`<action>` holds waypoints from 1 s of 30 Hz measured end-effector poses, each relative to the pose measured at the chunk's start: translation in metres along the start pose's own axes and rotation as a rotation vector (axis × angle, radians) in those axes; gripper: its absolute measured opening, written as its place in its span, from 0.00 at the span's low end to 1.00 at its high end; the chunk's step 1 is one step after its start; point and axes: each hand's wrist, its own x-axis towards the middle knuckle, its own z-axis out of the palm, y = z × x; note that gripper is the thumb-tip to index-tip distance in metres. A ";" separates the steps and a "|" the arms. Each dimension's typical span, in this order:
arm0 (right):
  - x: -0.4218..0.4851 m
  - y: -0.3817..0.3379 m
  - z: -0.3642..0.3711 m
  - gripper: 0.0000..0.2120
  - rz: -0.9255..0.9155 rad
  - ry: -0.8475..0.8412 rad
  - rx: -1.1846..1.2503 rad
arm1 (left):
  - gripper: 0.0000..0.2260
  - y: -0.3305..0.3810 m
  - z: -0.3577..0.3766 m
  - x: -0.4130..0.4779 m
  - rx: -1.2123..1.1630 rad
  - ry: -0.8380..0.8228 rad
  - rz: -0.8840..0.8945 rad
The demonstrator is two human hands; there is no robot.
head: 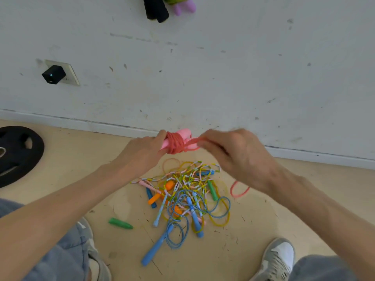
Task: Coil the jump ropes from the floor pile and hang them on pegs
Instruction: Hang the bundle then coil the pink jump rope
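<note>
Left hand (142, 148) fingers grip one pink rope bundle (176, 143) | right hand (233, 153) fingers pinch its loop (192, 141) | one floor pile (182, 189)

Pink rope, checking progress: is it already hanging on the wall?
No, the left hand grips the pink rope and the right hand pinches it, above the floor pile.

Single head-worn wide-angle view, forward and steeply down, close over the floor pile (182, 195), wall (203, 67) just ahead.
</note>
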 end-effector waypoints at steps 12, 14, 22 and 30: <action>0.021 0.060 -0.012 0.05 0.231 -0.032 0.261 | 0.16 0.058 -0.030 -0.042 -0.123 -0.220 0.389; 0.019 0.069 -0.005 0.05 0.257 -0.087 0.345 | 0.12 0.058 -0.034 -0.046 -0.174 -0.182 0.457; -0.031 0.083 0.044 0.03 0.583 -0.515 0.917 | 0.06 0.053 -0.020 -0.053 -0.821 -0.001 0.405; -0.021 0.060 0.034 0.14 0.569 -0.636 0.774 | 0.06 0.023 0.016 -0.025 -1.181 0.207 -0.124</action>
